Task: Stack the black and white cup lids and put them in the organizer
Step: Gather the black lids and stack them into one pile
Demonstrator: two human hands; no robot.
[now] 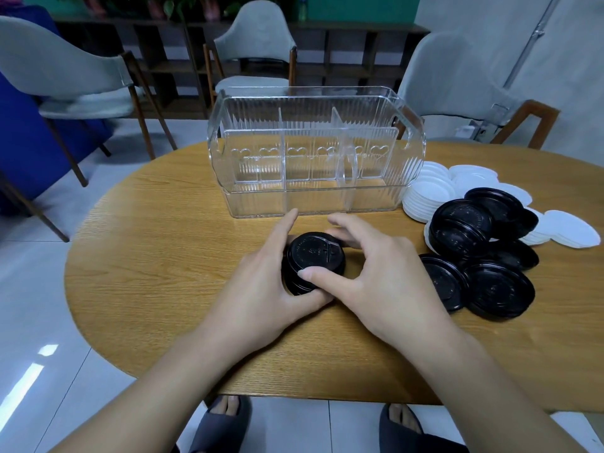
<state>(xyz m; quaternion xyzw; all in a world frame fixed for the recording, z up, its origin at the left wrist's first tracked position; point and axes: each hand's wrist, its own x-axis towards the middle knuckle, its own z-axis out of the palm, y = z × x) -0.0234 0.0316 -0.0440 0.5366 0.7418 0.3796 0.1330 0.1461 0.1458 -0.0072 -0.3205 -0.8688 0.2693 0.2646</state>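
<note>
A short stack of black cup lids [312,256] sits on the wooden table [163,256] in front of me. My left hand [261,289] cups its left side, thumb under the near edge. My right hand [369,276] grips it from the right, thumb pressed on the top lid, fingers curled round the far side. The clear ribbed organizer [315,152] stands just behind, its compartments holding nothing. Loose black lids [483,256] and white lids [428,191] lie piled at the right.
Grey chairs stand around the table: one at the far left [65,70], one behind the organizer [258,44], one at the right [457,93]. The table's near edge runs above my slippered feet [225,420]. More white lids [568,228] reach toward the right edge.
</note>
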